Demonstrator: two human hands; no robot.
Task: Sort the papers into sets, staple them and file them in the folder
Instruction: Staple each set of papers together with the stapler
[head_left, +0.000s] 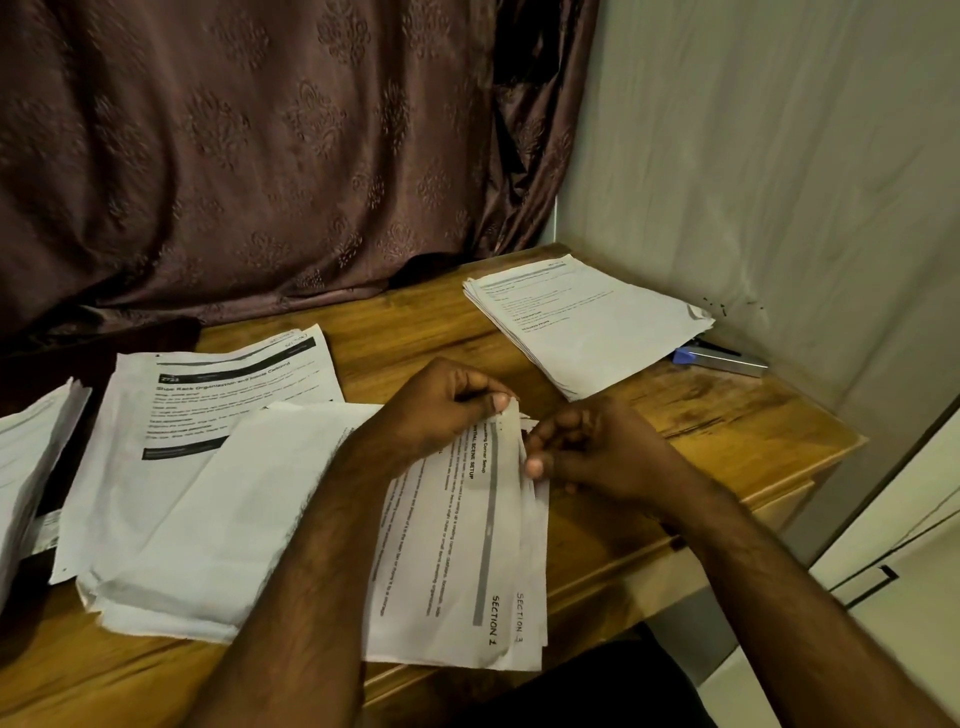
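Presently, the moment sorted by label:

Set in hand: a thin set of papers (457, 545) lies on the wooden table (727, 415), right in front of the person, its long axis running away from the body, its near end overhanging the table's front edge.

Left hand: the left hand (447, 405) pinches the far corner of the set from the left, thumb on top, fingers curled under.

Right hand: the right hand (582, 447) meets the same corner from the right, fingers curled, thumb tip touching the sheet edges; it seems to be fanning or squaring the sheets.

Key relation: the stapler (722, 358) lies beyond and to the right of the held corner, by the wall, partly tucked under the far stack (587, 317); the right hand is the nearer one, judged the likelier to fetch it.

Readable writing: "SECTION 1" on the top sheet, "SECTION 3" on a sheet peeping out beneath, and a heading ending "Corner Setup"; the printed sheet (228, 400) to the left shows "2723" and "Shoe Rack Organization"; smaller text is too blurred.

Other piles: blank-side-up sheets (208, 519) overlap that printed sheet; another stack (31, 467) sits at the left edge.

Folder: not identifiable.
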